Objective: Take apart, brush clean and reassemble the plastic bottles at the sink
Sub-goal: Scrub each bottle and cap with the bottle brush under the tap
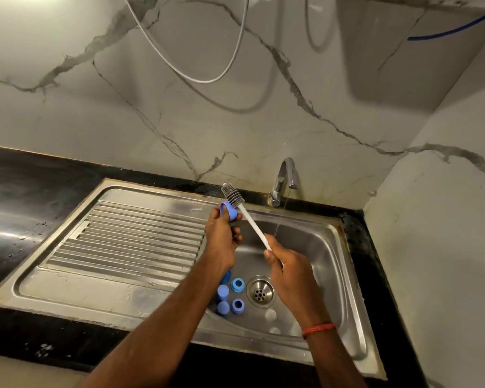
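Left hand (221,239): fingers curled round a small blue plastic bottle piece (230,212), held up over the stainless steel sink (314,247), at the basin's left edge. Right hand (287,273): closed grip on the low end of a white-handled grey-bristle bottle brush (248,218), with the bristle head right against the held piece. Several more blue plastic pieces (237,285) sit in the basin left of the drain. The chrome tap (284,177) runs a thin stream.

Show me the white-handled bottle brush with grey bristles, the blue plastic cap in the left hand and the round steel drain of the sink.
white-handled bottle brush (254,227): head view, middle of its white handle.
blue plastic cap (229,210): head view, its rounded outer side.
round steel drain (260,291): head view, its holed centre.
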Demonstrator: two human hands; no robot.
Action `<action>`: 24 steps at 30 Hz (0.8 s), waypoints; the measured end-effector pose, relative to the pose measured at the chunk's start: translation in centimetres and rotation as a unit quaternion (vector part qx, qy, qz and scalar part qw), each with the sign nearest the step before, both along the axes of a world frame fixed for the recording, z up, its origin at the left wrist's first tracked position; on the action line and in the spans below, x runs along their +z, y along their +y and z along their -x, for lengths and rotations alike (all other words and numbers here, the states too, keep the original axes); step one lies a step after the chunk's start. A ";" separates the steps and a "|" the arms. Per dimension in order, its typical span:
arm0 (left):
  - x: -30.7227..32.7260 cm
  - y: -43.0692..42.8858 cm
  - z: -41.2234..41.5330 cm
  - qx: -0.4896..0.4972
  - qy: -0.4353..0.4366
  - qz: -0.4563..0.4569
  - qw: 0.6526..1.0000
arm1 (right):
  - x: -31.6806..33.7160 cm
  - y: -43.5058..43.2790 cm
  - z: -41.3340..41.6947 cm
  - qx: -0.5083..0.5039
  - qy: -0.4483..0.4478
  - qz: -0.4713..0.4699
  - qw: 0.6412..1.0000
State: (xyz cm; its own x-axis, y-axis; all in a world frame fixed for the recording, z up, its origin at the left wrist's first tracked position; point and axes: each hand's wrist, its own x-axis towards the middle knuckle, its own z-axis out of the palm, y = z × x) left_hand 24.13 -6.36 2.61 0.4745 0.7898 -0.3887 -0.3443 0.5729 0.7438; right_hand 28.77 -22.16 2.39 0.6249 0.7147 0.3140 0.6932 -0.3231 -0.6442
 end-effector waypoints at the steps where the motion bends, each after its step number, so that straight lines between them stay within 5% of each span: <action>1: 0.0 0.0 0.1 -0.002 -0.009 -0.019 1.000 | -0.1 0.0 0.0 -0.001 0.004 0.001 1.000; 7: -0.4 -0.6 0.4 -0.071 -0.040 -0.092 0.992 | -0.5 -0.7 -0.7 -0.035 0.041 0.001 0.999; 18: -1.3 0.7 -0.2 0.031 -0.032 0.056 0.997 | -2.1 -1.6 0.5 0.027 0.065 0.030 0.997; 24: -1.1 -0.2 -0.9 -0.004 -0.022 0.031 0.999 | -1.0 0.4 0.5 -0.001 0.047 0.013 0.999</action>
State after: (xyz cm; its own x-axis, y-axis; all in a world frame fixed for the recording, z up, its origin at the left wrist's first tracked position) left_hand 25.01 -6.58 1.54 0.4985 0.7610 -0.4153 -0.3708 0.6201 0.6913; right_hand 28.23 -21.73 1.38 0.6527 0.7202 0.2353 0.6291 -0.3421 -0.6981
